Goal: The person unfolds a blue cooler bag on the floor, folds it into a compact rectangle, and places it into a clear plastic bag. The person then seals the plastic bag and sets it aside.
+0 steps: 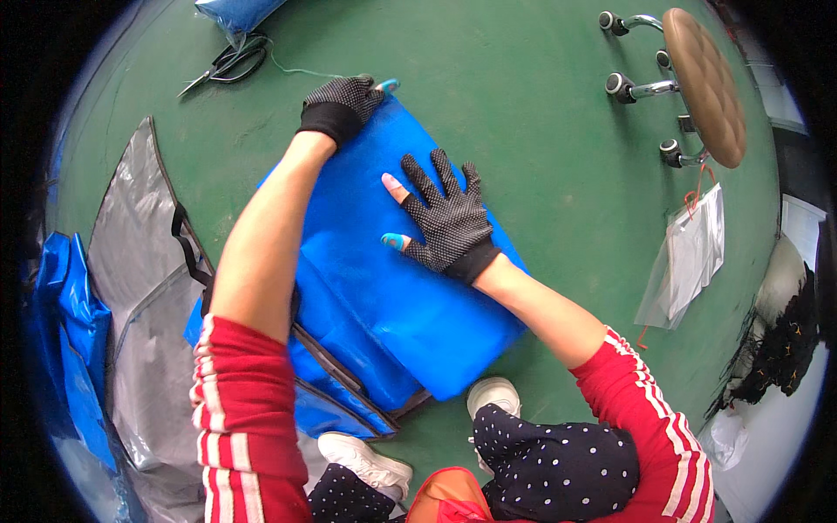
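two dotted knit gloves (pixel 458 228) are worn. at the centre, a smooth blue sheet (pixel 445 336) is laid flat on the green floor (pixel 558 200). by its upper corner, at eleven o'clock, the left hand (pixel 343 106) is curled; whether that grip is clamped cannot be told. the right hand (pixel 446 218) is rested flat on it at one o'clock, fingers apart. crinkled grey sheeting (pixel 144 253) is seen at nine o'clock, a round quilted stool (pixel 706 87) at two.

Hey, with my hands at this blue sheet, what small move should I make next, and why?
Perhaps slide your right hand across the blue sheet to smooth it: that hand lies spread over it, while your left hand, curled at the far corner, could steady it.
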Tool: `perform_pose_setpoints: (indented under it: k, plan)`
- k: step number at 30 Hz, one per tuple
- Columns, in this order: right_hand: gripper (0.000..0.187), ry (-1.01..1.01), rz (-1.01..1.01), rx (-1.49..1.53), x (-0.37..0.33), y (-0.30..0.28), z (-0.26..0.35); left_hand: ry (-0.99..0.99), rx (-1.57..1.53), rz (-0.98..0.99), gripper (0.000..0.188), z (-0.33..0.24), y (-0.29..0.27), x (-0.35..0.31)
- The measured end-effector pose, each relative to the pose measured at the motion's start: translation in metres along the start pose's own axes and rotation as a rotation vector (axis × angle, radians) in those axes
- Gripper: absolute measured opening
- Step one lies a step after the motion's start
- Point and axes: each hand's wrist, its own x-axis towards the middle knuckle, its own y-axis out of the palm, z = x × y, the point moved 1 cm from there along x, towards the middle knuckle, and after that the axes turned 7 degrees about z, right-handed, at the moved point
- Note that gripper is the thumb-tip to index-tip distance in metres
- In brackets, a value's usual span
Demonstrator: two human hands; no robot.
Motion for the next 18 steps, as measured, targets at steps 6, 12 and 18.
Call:
perform_pose_setpoints:
  k: [6, 12, 18]
  plan:
    - [0.074, -0.052, -0.053, 0.01, -0.002, 0.021, -0.009, -0.028, 0.181, -0.621, 0.048, -0.019, -0.018, -0.079]
    - [0.079, -0.09, 0.0, -0.028, -0.003, 0.016, -0.013, -0.255, 0.147, -0.345, 0.081, -0.041, 0.044, -0.193]
    - [0.095, 0.246, -0.061, 0.203, -0.03, 0.003, -0.04, -0.353, 0.083, -0.431, 0.085, -0.047, 0.08, -0.197]
